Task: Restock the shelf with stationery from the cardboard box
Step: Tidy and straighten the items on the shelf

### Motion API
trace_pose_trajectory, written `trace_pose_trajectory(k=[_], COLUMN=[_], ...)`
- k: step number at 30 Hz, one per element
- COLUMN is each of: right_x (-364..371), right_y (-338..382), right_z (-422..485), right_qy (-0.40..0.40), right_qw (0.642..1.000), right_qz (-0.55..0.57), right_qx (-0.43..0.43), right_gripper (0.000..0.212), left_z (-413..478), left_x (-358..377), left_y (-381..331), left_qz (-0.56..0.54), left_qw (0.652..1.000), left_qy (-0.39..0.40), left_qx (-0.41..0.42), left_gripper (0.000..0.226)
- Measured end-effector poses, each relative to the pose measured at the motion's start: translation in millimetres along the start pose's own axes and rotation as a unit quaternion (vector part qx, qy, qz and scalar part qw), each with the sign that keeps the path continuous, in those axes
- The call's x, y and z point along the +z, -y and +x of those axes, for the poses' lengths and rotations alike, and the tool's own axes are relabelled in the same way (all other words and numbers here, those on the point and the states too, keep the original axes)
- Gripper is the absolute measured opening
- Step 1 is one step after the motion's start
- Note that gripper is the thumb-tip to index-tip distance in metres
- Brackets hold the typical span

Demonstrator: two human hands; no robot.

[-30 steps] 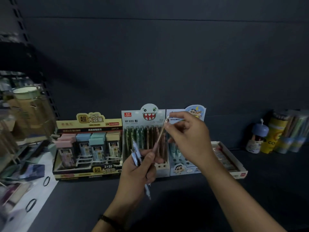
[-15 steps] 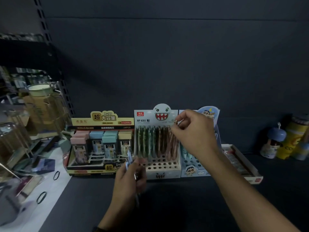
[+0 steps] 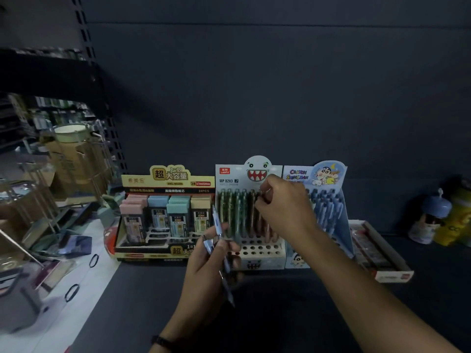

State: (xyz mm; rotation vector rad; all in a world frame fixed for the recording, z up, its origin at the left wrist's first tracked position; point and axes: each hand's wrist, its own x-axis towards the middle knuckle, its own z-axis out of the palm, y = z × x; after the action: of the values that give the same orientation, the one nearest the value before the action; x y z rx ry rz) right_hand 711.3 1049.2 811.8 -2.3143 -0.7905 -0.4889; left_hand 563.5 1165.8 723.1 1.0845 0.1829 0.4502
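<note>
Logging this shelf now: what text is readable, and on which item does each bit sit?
"超 大容量": header of the yellow refill box.
"1=10": same header, top.
"2B": same header, right.
"24PCS": black strip below it.
"LANTU": red label on the monster pen display.
"MP 8283": below that label.
"CRAYON SHINCHAN": header of the blue display.
"CO": yellow can, rest unclear.
All smaller print, and the flat tray, is too blurred to read.

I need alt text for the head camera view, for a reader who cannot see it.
A person's right hand pinches the top of a pen standing in a monster-face display box on a dark shelf, while the left hand holds blue pens. A box of pencil leads stands to its left, a cartoon-printed pen box to its right.
</note>
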Motion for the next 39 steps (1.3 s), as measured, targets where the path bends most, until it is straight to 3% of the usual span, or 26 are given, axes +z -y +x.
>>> trace_pose_trajectory(k=[3,10,14,17,19,23,26,29,34,39], right_x=[2.0,-2.9,-8.9,-10.5,-10.3,-14.1,-32.4,-53.6,-73.9,-90.3], right_y=[1.6,3.7,7.5,9.5,6.5,-5.7,-18.1,-38.5,-66.2,-85.8], right_z=[-0.5,-3.3,-22.7,-45.6,-56.7,-66.4,-70.9,-78.9,-96.7,-107.2], right_qy=[0.007,0.047,0.022,0.105,0.124,0.062,0.021,0.036,0.06,0.009], right_qw=[1.0,0.996,0.998,0.978,0.97,0.964,0.93,0.934,0.929,0.91], right_qz=[-0.025,-0.077,0.061,0.182,0.207,0.258,0.36,0.352,0.357,0.387], right_qx=[-0.005,-0.006,0.0,-0.008,-0.027,0.007,0.065,0.051,0.076,0.149], right_gripper=[0.017,0.016,0.016,0.014,0.011,0.01,0.012,0.012,0.009,0.01], left_z=[-1.5,-1.5,-6.7,-6.3,-4.0,-7.0,-7.6,-1.2,2.2,7.3], left_x=[2.4,1.6,7.0,8.2,6.4,14.6,25.4,39.6,78.3,98.7], left_y=[-2.3,-4.2,-6.2,-1.0,3.6,10.3,10.8,5.3,-4.1,10.7], left_qz=[0.026,-0.033,-0.007,0.006,0.052,0.065,0.118,0.201,0.114,0.149], left_qw=[1.0,0.999,1.0,0.999,0.997,0.992,0.991,0.977,0.989,0.977], left_qy=[0.006,0.003,0.019,0.038,0.053,0.103,0.064,0.049,0.087,0.148], left_qx=[-0.006,-0.022,-0.003,0.023,0.031,-0.025,-0.005,0.052,0.031,0.032], left_gripper=[0.033,0.035,0.014,0.01,0.013,0.011,0.017,0.023,0.036,0.029])
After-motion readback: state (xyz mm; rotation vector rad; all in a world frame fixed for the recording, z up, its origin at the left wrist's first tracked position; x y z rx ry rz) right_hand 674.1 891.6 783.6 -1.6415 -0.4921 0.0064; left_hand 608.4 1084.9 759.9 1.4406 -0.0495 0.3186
